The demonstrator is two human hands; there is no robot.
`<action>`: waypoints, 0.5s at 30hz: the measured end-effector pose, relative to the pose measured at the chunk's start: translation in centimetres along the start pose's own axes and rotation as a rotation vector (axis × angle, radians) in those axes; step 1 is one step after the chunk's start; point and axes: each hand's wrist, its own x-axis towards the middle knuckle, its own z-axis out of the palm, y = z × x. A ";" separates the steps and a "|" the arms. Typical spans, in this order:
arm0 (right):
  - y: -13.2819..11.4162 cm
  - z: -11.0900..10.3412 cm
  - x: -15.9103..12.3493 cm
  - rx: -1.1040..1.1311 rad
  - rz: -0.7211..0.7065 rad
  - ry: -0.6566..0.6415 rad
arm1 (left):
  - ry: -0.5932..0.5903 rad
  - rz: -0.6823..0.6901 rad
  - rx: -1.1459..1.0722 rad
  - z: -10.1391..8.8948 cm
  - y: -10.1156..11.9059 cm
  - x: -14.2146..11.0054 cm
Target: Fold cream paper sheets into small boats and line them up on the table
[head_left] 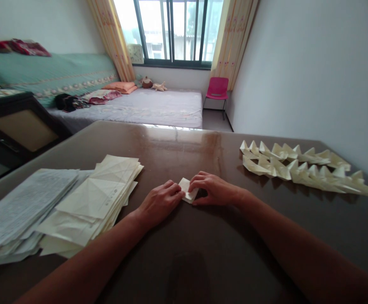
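A small cream piece of folded paper (186, 184) lies on the brown table (177, 245) between my two hands. My left hand (162, 199) is closed, its fingertips pressed on the paper's left edge. From the right, my right hand (214, 188) grips the paper with bent fingers above and the thumb near its lower corner. Part of the paper is hidden under the fingers. To the right stand two rows of folded paper boats (285, 166) with pointed tips, set close together.
Left of my hands lies a stack of creased cream sheets (98, 185), partly over a pile of printed papers (28, 207). Beyond the table are a bed (165, 105), a pink chair (217, 89) and a window. A dark cabinet (22, 126) stands at the left.
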 end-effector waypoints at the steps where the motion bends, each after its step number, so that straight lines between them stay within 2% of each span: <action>1: 0.2 0.2 0.0 0.000 0.003 0.013 | 0.013 -0.021 -0.019 0.1 0.0 0.0; 10: 1.8 0.8 0.0 0.090 0.016 0.063 | 0.033 -0.192 -0.239 0.5 -0.5 -0.2; 13: 1.9 1.4 0.3 0.097 0.083 0.091 | 0.019 -0.296 -0.262 0.7 -0.5 0.0; 15: 1.8 2.0 0.6 0.046 0.180 0.117 | 0.006 -0.374 -0.237 0.8 -0.3 0.2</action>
